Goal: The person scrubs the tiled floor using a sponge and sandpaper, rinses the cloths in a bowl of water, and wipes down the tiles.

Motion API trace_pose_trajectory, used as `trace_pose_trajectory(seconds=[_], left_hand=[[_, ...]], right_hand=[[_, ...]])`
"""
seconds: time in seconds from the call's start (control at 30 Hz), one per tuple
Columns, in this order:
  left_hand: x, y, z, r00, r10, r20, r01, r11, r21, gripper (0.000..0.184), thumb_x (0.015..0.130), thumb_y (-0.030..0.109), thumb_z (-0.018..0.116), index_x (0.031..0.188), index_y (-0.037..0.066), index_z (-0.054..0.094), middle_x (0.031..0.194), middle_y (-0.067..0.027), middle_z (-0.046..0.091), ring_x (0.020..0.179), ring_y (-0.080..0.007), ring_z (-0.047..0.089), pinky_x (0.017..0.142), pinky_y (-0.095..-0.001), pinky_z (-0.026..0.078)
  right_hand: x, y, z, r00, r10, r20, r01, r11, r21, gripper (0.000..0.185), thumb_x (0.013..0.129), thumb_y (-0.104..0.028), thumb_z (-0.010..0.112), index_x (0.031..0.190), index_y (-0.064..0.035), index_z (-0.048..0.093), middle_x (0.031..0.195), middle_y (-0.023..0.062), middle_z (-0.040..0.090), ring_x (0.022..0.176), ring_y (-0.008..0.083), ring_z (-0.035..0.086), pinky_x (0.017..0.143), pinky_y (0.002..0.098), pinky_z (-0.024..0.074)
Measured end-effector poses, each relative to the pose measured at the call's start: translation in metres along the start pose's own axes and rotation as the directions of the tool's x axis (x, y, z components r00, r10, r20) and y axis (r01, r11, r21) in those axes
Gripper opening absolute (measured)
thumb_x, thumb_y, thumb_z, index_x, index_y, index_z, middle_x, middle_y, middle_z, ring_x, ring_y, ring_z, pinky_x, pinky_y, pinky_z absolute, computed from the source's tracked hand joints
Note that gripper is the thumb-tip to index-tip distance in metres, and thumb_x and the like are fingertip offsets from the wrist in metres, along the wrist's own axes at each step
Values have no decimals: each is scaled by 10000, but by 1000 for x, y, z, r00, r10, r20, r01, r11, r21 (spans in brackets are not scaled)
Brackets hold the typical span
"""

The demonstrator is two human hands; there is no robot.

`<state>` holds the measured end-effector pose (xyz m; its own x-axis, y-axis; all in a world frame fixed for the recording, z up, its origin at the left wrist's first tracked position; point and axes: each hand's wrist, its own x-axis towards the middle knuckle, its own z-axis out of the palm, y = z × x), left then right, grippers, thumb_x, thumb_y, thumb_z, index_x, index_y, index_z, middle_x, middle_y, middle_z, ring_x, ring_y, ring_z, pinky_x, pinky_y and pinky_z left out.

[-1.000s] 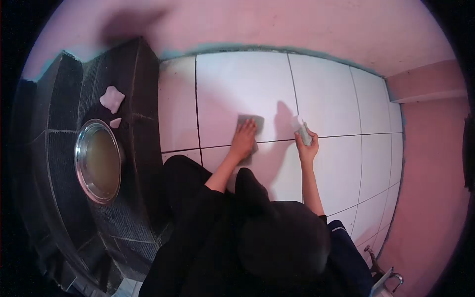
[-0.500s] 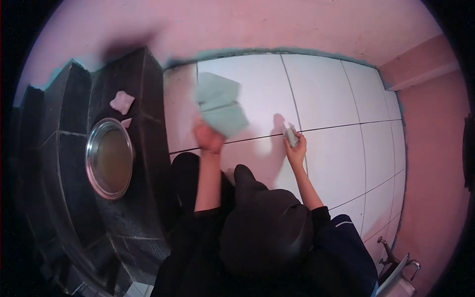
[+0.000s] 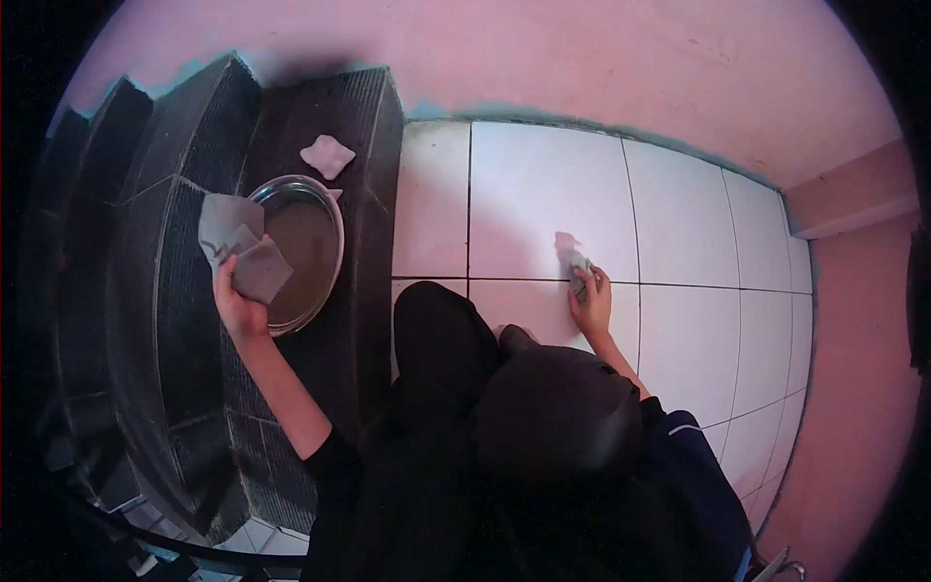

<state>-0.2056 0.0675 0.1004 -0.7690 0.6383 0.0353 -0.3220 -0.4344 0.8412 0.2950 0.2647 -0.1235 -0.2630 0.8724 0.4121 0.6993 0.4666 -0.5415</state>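
Note:
My left hand [image 3: 240, 308] grips a stiff-looking, creased grey-green sheet [image 3: 229, 219], with the thumb on top. This sheet overlaps the left side of a round metal basin [image 3: 339, 242] of murky liquid on a dark step; whether it touches the rim I cannot tell. Over the white tiles, my right hand [image 3: 594, 315] is closed around a small grey-green folded or crumpled piece [image 3: 580, 275], its exact kind unclear. A pale pink, soft-looking wad [image 3: 328, 156] lies on the step beyond the basin.
Dark ridged steps [image 3: 175, 320] descend at the left. White floor tiles [image 3: 553, 194] spread in front and to the right, bounded by a pink wall [image 3: 601, 58]. My dark-clothed knee [image 3: 436, 330] is beside the step edge.
My left hand has carried the sheet leftward from above the tiles to the basin. The right hand still holds the small piece near the tiles. The camera view has shifted left.

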Motion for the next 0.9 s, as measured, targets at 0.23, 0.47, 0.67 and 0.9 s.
trace_pose_trajectory(seconds=[0.23, 0.47, 0.67, 0.9], left_hand=[[1, -26, -8, 994, 53, -97, 15, 807, 591, 466, 875, 22, 506, 1338, -5, 463, 1214, -116, 577, 1091, -251, 582, 954, -312, 440], [-5, -45, 2, 968, 53, 246, -249, 85, 965, 663, 844, 105, 622, 1441, 52, 338, 1480, -269, 268, 1394, -434, 218, 1138, -460, 235], [-14, -44, 15, 988, -103, 112, -125, -122, 985, 703, 870, 274, 634, 1443, 12, 323, 1509, -281, 205, 1417, -448, 135, 1132, -518, 207], [-15, -36, 24, 971, 145, -188, 211, -171, 962, 580, 870, 203, 629, 1356, -11, 395, 1340, -303, 383, 1228, -434, 417, 995, -501, 387]], right_hand=[[-11, -5, -10, 971, -127, 203, 181, 944, -276, 362, 722, -185, 723, 1073, -174, 636, 1310, 98, 486, 1258, 351, 405, 1025, 578, 258], [12, -40, -9, 941, -273, 198, 317, 916, -247, 313, 727, -188, 732, 1029, -193, 650, 1314, 100, 485, 1303, 395, 351, 1046, 609, 222], [90, -167, 0, 696, -676, 243, 647, 737, 198, 289, 714, -87, 745, 981, -162, 663, 1258, 113, 527, 1253, 393, 425, 1003, 524, 363], [145, -360, 16, 163, -961, 225, 805, 261, 533, 344, 737, -124, 714, 1062, -115, 601, 1187, 109, 544, 1150, 316, 514, 913, 429, 443]])
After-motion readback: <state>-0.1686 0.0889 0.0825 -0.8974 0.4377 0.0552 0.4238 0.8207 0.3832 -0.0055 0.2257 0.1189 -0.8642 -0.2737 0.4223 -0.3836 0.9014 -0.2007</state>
